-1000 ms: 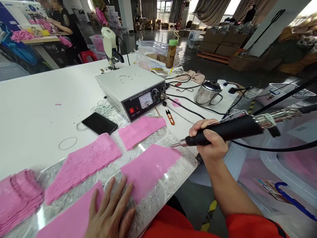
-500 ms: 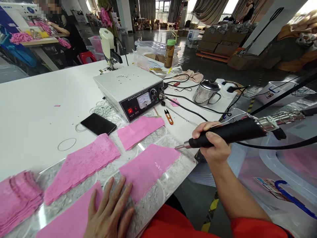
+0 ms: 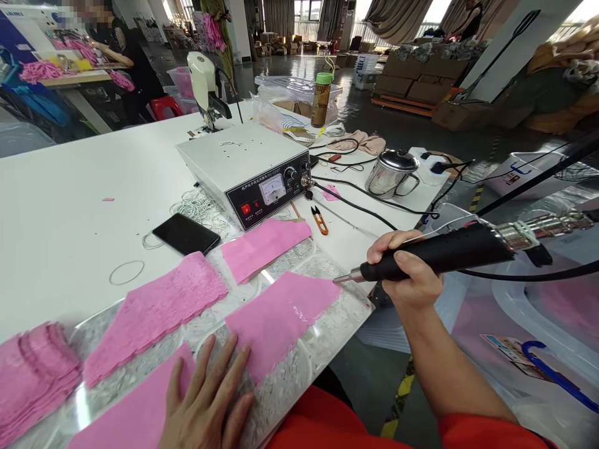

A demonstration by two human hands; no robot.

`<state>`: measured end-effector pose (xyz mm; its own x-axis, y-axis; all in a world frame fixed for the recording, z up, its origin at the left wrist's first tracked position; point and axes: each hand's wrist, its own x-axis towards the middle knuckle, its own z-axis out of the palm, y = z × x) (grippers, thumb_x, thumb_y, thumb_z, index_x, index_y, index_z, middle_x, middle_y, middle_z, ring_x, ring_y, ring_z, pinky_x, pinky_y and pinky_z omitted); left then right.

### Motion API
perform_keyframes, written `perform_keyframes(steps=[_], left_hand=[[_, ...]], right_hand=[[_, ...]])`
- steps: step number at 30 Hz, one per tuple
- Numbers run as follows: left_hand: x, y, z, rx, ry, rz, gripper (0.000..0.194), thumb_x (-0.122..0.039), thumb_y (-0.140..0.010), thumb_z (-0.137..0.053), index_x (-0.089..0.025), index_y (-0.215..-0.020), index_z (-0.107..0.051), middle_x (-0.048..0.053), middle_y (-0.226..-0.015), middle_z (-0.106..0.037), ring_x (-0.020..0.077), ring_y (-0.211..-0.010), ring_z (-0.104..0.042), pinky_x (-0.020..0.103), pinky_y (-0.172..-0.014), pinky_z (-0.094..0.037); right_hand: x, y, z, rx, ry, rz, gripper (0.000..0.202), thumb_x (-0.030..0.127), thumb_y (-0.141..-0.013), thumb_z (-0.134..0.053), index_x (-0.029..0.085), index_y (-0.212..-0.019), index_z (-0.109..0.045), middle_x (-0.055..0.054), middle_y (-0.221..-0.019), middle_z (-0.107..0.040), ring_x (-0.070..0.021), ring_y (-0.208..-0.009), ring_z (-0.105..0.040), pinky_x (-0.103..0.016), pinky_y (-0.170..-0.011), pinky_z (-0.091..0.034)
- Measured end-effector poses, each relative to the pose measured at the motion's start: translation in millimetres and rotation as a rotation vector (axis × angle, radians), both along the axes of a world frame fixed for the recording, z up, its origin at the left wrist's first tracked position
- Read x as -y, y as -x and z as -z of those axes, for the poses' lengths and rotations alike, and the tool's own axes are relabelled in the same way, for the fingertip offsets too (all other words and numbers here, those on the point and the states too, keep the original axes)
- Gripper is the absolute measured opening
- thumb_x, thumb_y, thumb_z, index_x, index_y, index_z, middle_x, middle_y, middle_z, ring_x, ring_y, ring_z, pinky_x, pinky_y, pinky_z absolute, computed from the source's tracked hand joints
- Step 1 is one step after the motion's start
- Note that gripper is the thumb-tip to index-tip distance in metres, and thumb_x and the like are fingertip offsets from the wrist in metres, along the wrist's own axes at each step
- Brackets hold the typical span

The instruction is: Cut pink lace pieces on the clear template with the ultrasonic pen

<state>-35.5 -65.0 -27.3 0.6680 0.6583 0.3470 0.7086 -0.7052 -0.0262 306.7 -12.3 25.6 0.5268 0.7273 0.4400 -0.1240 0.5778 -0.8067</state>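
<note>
My right hand (image 3: 412, 268) is wrapped round a black handheld tool (image 3: 449, 251) whose metal tip touches the right corner of a pink fabric piece (image 3: 285, 312). Flat and with fingers spread, my left hand (image 3: 210, 393) rests at the left edge of that piece and on another pink piece (image 3: 135, 405) at the bottom. Both pieces lie on a clear patterned sheet (image 3: 322, 337). Stacked pink pieces (image 3: 159, 312) lie to the left, with a thicker stack (image 3: 35, 380) at the far left. One more pink piece (image 3: 266, 246) lies behind, near the control box (image 3: 248, 168).
A phone (image 3: 186, 234), orange snips (image 3: 319, 221) and a lidded metal cup (image 3: 392, 173) are on the white table (image 3: 93, 224). Black cables cross its right side. Plastic bins (image 3: 552, 305) stand at the right. A person (image 3: 126, 62) sits at the back left.
My right hand and the tool have shifted slightly to the right, the tip moving a little along the fabric's corner. My left hand has stayed in place.
</note>
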Motion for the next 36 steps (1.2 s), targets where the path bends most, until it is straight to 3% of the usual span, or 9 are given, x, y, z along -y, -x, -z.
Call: perform_keyframes(steps=[17,20,23,26,29,33,36], left_hand=[[0.7,2.0,-6.3,0.010,-0.032,0.037,0.054,-0.024,-0.093,-0.047,-0.014,-0.145,-0.040,0.014,-0.147,-0.045,0.0304,-0.147,-0.020,0.052,-0.120,-0.006],[5.1,9.2,-14.7,0.043,-0.042,0.116,0.052,-0.017,-0.091,-0.049,-0.015,-0.143,-0.043,0.014,-0.142,-0.050,0.0293,-0.142,-0.033,0.050,-0.120,-0.015],[2.6,4.9,-30.9,0.064,0.014,0.141,0.044,-0.016,-0.092,-0.048,-0.017,-0.136,-0.051,0.011,-0.131,-0.061,0.0246,-0.129,-0.051,0.038,-0.110,-0.039],[-15.8,-26.3,-49.4,0.075,0.141,0.159,0.043,-0.007,-0.091,-0.039,-0.020,-0.130,-0.054,0.010,-0.120,-0.065,0.0227,-0.111,-0.061,0.035,-0.090,-0.053],[-46.9,-80.9,-61.1,-0.093,0.485,0.212,0.042,0.002,-0.084,-0.037,-0.015,-0.116,-0.059,0.012,-0.116,-0.063,0.0237,-0.105,-0.061,0.038,-0.088,-0.052],[-83.4,-154.5,-56.5,-0.127,0.603,0.222,0.031,-0.006,-0.086,-0.048,-0.016,-0.114,-0.058,0.010,-0.123,-0.057,0.0227,-0.106,-0.060,0.033,-0.083,-0.052],[-97.8,-187.7,-46.2,-0.140,0.704,0.237,0.023,-0.011,-0.086,-0.053,-0.014,-0.107,-0.059,0.012,-0.120,-0.057,0.0227,-0.096,-0.062,0.032,-0.073,-0.051]], right_hand=[[-0.6,-4.5,0.1,-0.018,-0.023,0.019,0.005,0.018,-0.066,-0.057,0.018,-0.071,-0.059,0.000,-0.067,-0.057,-0.0128,-0.053,-0.055,-0.029,-0.051,-0.044],[-5.0,-12.2,1.2,-0.072,-0.065,0.112,0.009,0.019,-0.064,-0.055,0.018,-0.072,-0.058,0.000,-0.068,-0.057,-0.0124,-0.052,-0.055,-0.028,-0.050,-0.043],[-14.9,-21.9,7.3,-0.138,-0.085,0.235,0.012,0.019,-0.062,-0.056,0.017,-0.073,-0.059,0.000,-0.072,-0.059,-0.0109,-0.053,-0.055,-0.027,-0.052,-0.045],[-23.8,-28.5,16.3,-0.195,-0.051,0.329,0.014,0.020,-0.061,-0.058,0.018,-0.074,-0.058,0.000,-0.076,-0.060,-0.0093,-0.054,-0.054,-0.026,-0.054,-0.046],[-22.2,-29.1,22.0,-0.249,-0.022,0.413,0.011,0.020,-0.060,-0.059,0.020,-0.071,-0.058,0.002,-0.076,-0.060,-0.0100,-0.055,-0.052,-0.028,-0.056,-0.048],[-5.3,-26.5,25.7,-0.273,0.106,0.408,0.014,0.022,-0.061,-0.064,0.025,-0.075,-0.064,0.001,-0.089,-0.062,-0.0147,-0.066,-0.057,-0.039,-0.074,-0.054],[9.1,-31.0,36.7,-0.251,0.192,0.460,0.014,0.022,-0.055,-0.071,0.026,-0.066,-0.063,-0.005,-0.097,-0.062,-0.0267,-0.095,-0.062,-0.050,-0.092,-0.050]])
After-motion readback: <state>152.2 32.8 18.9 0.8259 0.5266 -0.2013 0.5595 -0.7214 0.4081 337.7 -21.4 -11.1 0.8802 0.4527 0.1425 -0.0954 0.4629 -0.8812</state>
